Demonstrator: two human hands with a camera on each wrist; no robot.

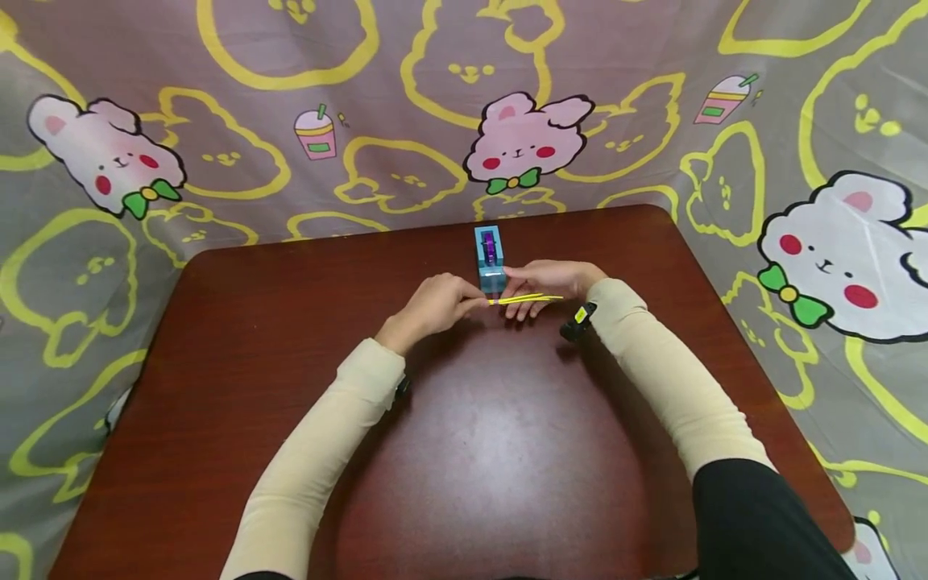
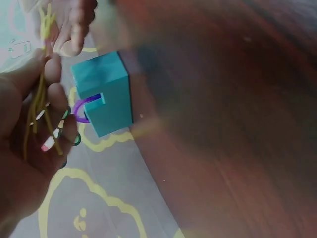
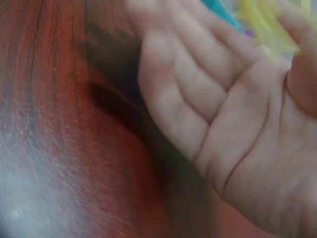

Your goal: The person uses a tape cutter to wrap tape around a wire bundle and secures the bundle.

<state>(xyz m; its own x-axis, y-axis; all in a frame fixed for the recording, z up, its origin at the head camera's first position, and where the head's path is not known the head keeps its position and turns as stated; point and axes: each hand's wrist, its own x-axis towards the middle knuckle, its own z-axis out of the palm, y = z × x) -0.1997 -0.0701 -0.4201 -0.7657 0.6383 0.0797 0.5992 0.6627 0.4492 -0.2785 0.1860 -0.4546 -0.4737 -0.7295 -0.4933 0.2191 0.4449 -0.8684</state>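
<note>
My left hand point(image 1: 440, 306) pinches a bundle of thin yellow strands point(image 1: 532, 298) between thumb and fingertips. In the left wrist view the strands point(image 2: 35, 106) fan out across the palm, with a pinkish band near the fingertips. My right hand point(image 1: 540, 282) lies just beyond, its fingers mostly straight and palm turned to the other end of the bundle. Blur in the right wrist view hides whether the thumb touches the strands point(image 3: 267, 25). Right behind both hands stands a teal tape dispenser point(image 1: 490, 278) with a purple roll point(image 1: 490, 246); a clear strip seems to hang at its front.
The dark reddish-brown table point(image 1: 290, 346) has rounded far corners. A patterned cloth point(image 1: 406, 105) with yellow outlines and cartoon bunnies hangs behind and at the sides. A small black wrist camera point(image 1: 576, 324) sits under the right wrist.
</note>
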